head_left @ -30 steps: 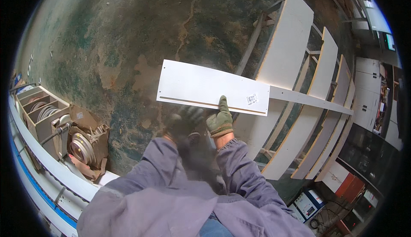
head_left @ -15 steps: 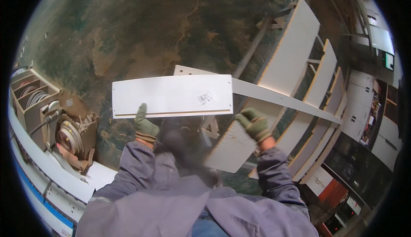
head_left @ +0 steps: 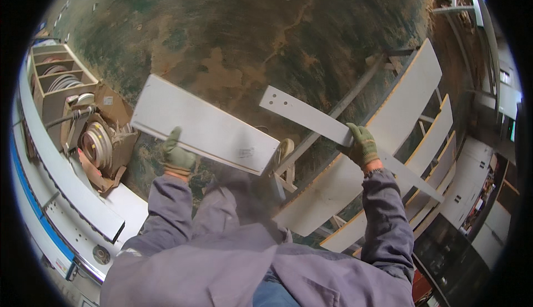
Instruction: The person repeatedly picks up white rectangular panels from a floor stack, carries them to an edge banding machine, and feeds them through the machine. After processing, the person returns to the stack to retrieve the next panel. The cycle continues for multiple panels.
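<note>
My left hand (head_left: 179, 156), in a green glove, grips the near edge of a wide white board (head_left: 200, 125) with its thumb on top. The board is tilted, its right end lower in view and a small printed label near that end. My right hand (head_left: 362, 145), gloved alike, is closed on a long narrow white panel strip (head_left: 305, 112) with a few round holes at its far left end. Under that hand the strip runs on to the right, over larger white panels (head_left: 402, 96) on a rack. The fingers beneath both boards are hidden.
At left, a wooden box (head_left: 66, 63) holds rolls of edging, and a torn cardboard box (head_left: 119, 104) holds more coils. A long white machine (head_left: 66, 218) with a blue stripe curves along the left rim. White cabinets (head_left: 466, 162) stand at right; a metal rack bar (head_left: 355, 85) extends beside the panels.
The wide board has swung clockwise and shifted left with my left hand. My right hand, formerly beside the board's right end, has moved up and taken hold of the narrow strip.
</note>
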The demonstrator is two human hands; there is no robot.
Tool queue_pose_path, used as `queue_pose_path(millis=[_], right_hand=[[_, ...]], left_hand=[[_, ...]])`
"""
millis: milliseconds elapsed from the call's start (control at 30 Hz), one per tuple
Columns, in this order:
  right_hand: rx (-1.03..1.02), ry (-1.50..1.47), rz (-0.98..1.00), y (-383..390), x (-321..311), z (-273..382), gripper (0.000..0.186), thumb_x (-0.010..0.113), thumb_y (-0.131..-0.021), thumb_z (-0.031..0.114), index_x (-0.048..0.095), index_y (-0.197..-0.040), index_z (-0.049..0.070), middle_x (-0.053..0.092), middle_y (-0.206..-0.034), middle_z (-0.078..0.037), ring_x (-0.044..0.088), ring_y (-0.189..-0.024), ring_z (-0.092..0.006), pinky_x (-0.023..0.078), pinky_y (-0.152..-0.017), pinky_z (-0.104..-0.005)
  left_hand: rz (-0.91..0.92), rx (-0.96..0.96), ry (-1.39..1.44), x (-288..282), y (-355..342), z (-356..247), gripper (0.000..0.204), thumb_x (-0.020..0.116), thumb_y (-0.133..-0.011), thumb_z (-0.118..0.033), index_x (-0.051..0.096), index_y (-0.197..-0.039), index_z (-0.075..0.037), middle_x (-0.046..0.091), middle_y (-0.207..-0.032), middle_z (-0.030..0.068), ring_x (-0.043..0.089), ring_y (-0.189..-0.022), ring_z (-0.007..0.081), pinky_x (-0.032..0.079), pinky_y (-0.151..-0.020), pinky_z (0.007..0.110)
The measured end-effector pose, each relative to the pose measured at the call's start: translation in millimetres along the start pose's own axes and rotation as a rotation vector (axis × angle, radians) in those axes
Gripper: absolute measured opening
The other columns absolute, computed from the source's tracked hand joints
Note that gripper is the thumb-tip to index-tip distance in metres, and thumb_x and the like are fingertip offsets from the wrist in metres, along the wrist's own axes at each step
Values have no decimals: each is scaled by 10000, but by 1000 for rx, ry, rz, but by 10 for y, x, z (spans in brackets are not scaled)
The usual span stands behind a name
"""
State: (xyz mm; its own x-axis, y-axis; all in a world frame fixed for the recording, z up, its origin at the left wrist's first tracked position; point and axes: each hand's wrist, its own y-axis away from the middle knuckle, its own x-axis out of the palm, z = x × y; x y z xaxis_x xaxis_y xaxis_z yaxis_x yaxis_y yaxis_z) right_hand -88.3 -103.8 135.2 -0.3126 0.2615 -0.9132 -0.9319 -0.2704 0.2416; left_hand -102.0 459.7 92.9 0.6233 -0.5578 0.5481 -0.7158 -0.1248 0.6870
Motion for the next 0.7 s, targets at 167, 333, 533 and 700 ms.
queue_pose_path(millis=[167,333,533,700], right_hand=[[-103,-101,29,-191,-500,1019,888,937,-663,291,542,-1428,74,670,-1015,-162,656,-929,-363,550,-798,-454],[-110,-140,-158,-376,-775,2242,847,920,-682,443,594,-1380,90,678,-1056,-194,676,-942,-397,573,-809,-469],[-310,37,-343,-83,-1042,2974,906,891,-674,532,572,-1370,49,657,-1052,-150,642,-944,-355,569,-771,-457],[-383,148,-365,531,-1377,3515,957,877,-692,539,527,-1413,15,619,-1238,-179,593,-1134,-371,495,-962,-503]], left_hand=[[-27,-2,-153,628,306,304,631,733,-908,-345,517,-1404,-18,626,-1269,149,598,-1198,325,468,-1091,476],[87,11,110,1411,875,218,775,718,-898,-574,483,-1465,-100,581,-1355,131,561,-1247,326,529,-1007,525],[234,182,181,1692,1587,-251,770,830,-855,-375,457,-1465,-90,577,-1296,100,589,-1166,285,530,-1001,494],[160,393,57,1383,1904,-532,509,740,-870,-209,597,-1335,-59,658,-1238,89,645,-1111,256,553,-959,442]])
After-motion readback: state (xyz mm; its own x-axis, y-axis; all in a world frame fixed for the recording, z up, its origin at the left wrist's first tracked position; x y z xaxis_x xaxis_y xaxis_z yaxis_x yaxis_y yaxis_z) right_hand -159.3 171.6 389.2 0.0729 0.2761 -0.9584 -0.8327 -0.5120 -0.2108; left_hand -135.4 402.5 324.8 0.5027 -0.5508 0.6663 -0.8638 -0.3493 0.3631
